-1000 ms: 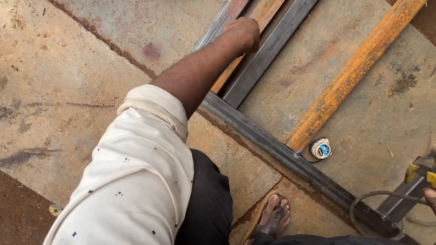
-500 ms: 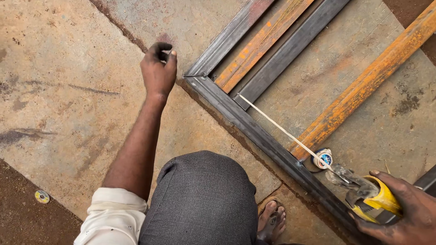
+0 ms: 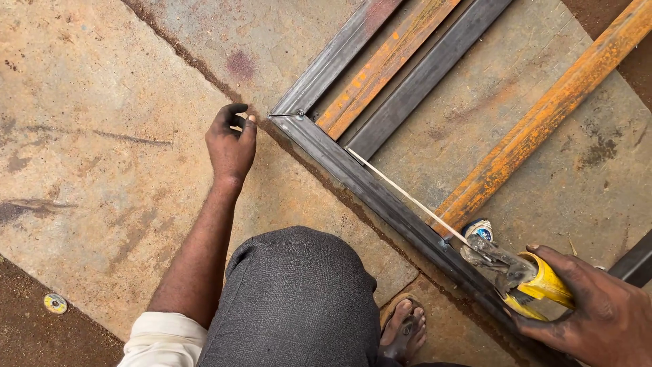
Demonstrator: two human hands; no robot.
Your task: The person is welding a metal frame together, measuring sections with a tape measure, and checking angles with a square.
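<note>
2 hands: right hand (image 3: 598, 309) grips rod holder (image 3: 536, 285); left hand (image 3: 231, 143) loosely curled, empty, near frame corner (image 3: 288, 117). Risk: thin rod (image 3: 407, 197) slips off frame.

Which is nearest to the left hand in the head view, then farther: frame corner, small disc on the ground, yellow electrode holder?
From the left hand:
1. Frame corner, just to its right.
2. Small disc, lower left on the ground.
3. Yellow electrode holder, far right, in the right hand.

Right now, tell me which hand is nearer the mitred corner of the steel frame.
Left. The left hand rests on the floor just beside the frame corner, apart from it. The right hand is far down the rail, holding the yellow electrode holder.
</note>
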